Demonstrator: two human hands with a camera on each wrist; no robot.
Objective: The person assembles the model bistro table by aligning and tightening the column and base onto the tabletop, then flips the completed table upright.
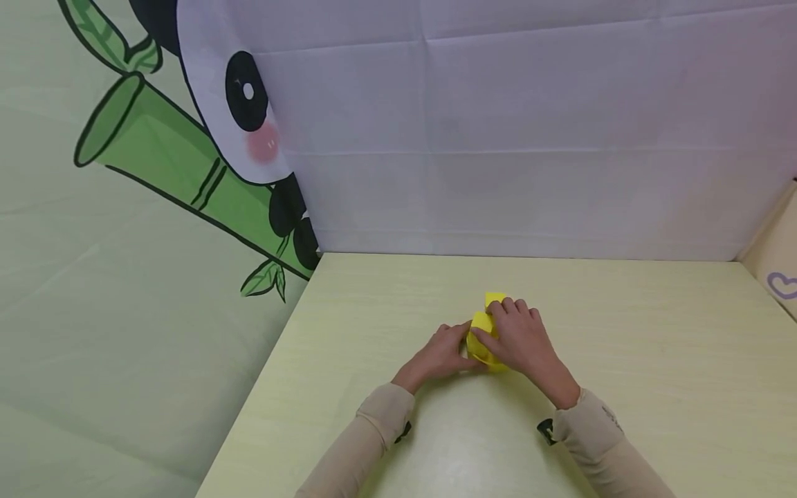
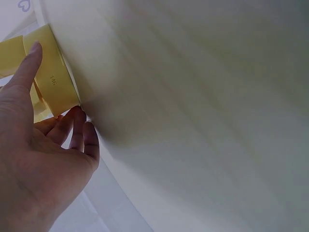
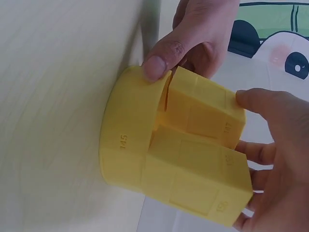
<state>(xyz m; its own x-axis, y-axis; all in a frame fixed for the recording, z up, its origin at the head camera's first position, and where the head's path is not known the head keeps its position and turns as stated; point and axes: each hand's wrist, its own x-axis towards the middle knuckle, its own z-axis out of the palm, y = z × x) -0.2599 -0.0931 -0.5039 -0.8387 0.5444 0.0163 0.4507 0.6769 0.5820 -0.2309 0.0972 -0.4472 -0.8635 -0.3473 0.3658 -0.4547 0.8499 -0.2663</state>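
Note:
A yellow piece with a low rounded base point(image 3: 128, 130) stands upright on the table, the number 145 on its wall. Two box-like yellow blocks rise from it: one block point(image 3: 200, 104) marked 147, the other block point(image 3: 193, 174) beside it with a raised panel. My left hand point(image 1: 445, 351) pinches the base from the left; its thumb presses on the wall, and its other fingers are near the table. From the right, my right hand point(image 1: 523, 335) holds the tops of the blocks, thumb at the edge of the 147 block and fingers partly hidden behind them.
The pale wooden table point(image 1: 349, 304) extends around both hands. Behind it hangs a white cloth point(image 1: 529, 138), and a printed panda and bamboo curtain point(image 1: 124, 311) lies beyond the left edge. A light panel point(image 1: 772, 263) with a purple heart stands at the right.

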